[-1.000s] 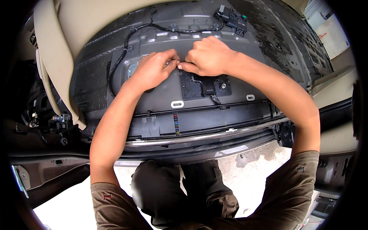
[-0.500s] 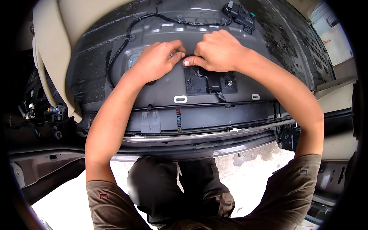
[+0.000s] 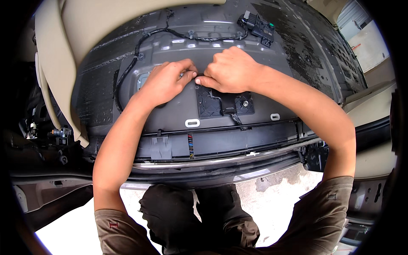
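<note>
My left hand (image 3: 168, 83) rests over the grey metal floor panel (image 3: 170, 119), fingers curled and pinching at a small object too hidden to name. Beside it my right hand (image 3: 231, 70) is closed, thumb pointing left, almost touching the left thumb; whatever it holds is hidden. Beneath and below my right hand sits a black square bracket (image 3: 208, 106) with a bolt (image 3: 245, 103) and a short cable. A small pale plate (image 3: 142, 80) shows left of my left hand.
A black wiring harness (image 3: 136, 55) runs around the panel to a black module (image 3: 259, 29) at the top. Beige trim (image 3: 55, 51) hangs at left. A door sill (image 3: 212, 165) with bundled coloured wires (image 3: 191, 144) crosses nearer me; my dark-trousered legs (image 3: 187, 212) stand beyond it.
Both hands stay together at the same spot on the panel, with only slight finger movement. The whole view has shifted a little, hands and panel appearing lower and leftward than half a second ago.
</note>
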Available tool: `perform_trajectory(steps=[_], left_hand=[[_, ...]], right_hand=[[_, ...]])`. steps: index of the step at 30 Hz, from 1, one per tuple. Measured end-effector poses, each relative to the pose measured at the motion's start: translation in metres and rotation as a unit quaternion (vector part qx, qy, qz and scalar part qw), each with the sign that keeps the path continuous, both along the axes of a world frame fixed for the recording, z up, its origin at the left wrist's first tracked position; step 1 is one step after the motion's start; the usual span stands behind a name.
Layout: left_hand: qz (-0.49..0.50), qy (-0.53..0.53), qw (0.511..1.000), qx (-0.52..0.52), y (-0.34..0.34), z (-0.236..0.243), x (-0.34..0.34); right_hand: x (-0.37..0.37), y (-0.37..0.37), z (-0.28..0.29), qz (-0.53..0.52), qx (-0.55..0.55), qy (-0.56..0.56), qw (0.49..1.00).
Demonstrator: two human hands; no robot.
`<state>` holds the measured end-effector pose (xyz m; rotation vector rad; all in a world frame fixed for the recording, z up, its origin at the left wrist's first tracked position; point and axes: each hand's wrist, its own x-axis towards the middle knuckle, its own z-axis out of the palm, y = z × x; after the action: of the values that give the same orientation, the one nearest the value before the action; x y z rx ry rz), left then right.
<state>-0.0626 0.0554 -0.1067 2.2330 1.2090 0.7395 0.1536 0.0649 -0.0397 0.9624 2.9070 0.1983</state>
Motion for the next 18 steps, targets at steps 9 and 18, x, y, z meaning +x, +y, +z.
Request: perform_trajectory(steps=[9,18], left_hand=[[0.002,0.005,1.000,-0.020,-0.005,0.010,0.007],[-0.002,0.006,0.999,-0.035,-0.003,0.010,0.001]], right_hand=[[0.009,0.008,-0.005,0.137,0.046,-0.003,0.989],[-0.007,-0.004,0.011,-0.046,-0.036,-0.062,0.996]])
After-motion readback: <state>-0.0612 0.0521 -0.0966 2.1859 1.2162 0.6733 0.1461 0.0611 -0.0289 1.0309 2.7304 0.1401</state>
